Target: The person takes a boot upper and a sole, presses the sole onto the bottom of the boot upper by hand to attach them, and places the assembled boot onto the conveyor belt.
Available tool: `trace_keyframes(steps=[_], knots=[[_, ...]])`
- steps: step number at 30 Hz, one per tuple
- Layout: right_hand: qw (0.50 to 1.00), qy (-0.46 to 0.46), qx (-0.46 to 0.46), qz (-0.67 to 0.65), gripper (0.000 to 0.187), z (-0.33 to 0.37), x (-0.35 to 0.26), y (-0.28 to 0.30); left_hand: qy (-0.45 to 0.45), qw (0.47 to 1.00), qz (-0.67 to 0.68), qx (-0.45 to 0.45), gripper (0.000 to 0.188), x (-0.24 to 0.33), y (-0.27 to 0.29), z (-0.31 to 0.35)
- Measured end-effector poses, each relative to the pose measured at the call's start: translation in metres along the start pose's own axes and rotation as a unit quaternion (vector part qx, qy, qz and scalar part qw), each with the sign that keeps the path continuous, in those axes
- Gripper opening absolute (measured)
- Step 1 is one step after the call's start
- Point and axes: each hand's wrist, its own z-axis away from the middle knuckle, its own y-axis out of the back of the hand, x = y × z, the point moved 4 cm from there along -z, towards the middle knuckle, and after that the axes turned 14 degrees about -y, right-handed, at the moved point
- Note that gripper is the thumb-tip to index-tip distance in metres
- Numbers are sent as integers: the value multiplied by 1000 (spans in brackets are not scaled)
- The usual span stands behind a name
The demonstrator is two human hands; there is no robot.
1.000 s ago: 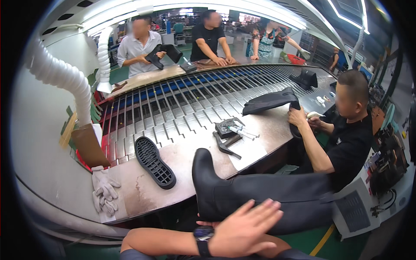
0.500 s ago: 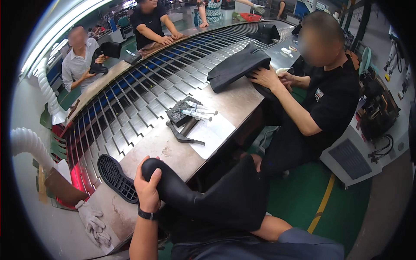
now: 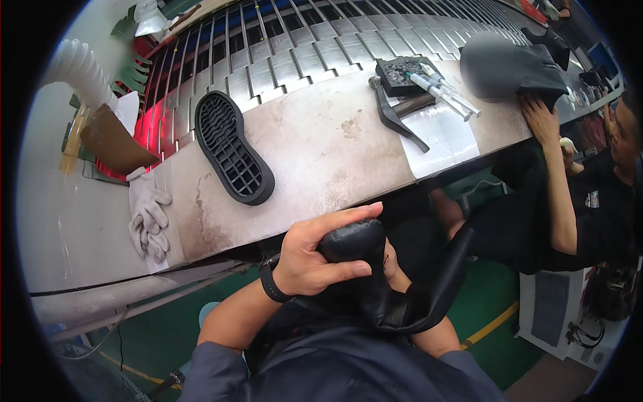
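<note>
A black boot upper (image 3: 355, 242) is held in front of my body, one rounded end up and the soft shaft bent off to the right. My left hand (image 3: 311, 251), with a black wristband, wraps round that rounded end, thumb on the near side and fingers over the top. Behind the boot, my right hand (image 3: 395, 266) grips its other side; most of its fingers are hidden. Beyond my left hand, a black treaded rubber sole (image 3: 234, 151) lies on the bench, tread up.
On the worktop (image 3: 315, 147) lie grey-white gloves (image 3: 149, 218), a hammer (image 3: 395, 120), white paper (image 3: 445, 137), a dark block (image 3: 402, 77) and several pen-like tubes (image 3: 442, 94). A slatted conveyor (image 3: 301, 50) runs behind. At right, a co-worker's hand (image 3: 541, 120) rests by black leather.
My view has swung down and left. The boot has turned its rounded end up toward me and come closer to my body. My right hand now shows behind it.
</note>
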Motion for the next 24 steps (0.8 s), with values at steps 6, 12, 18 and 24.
trace_keyframes(steps=[6,12,18,24], knots=[[991,16,119,50,54,9,-20,-27,-32,996,-79,4,116,0,6,5],[974,85,160,138,54,4,-1,12,-70,970,-234,-1,123,4,18,4],[969,65,153,183,56,1,-4,7,-3,976,-204,-80,96,15,28,0],[989,2,101,107,60,10,4,-4,22,960,-237,-148,94,21,41,-23]])
